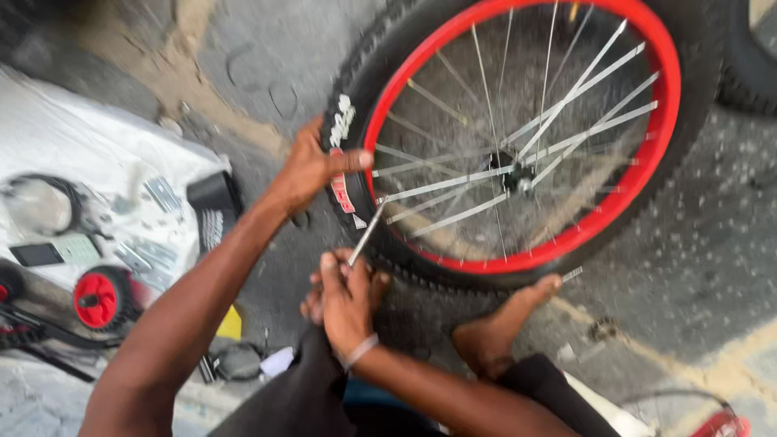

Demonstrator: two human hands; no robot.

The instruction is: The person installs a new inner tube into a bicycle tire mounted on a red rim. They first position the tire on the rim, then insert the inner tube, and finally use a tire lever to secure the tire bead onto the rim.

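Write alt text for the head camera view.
A person's left hand grips the black tyre of a red-rimmed bicycle wheel while the right hand holds a thin metal tool against its rim. A bare foot braces the tyre on grey pavement.

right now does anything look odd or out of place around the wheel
Nothing looks damaged. The left hand grips the black tyre at the red rim; the right hand holds a thin metal tool. A bare foot rests against the tyre.
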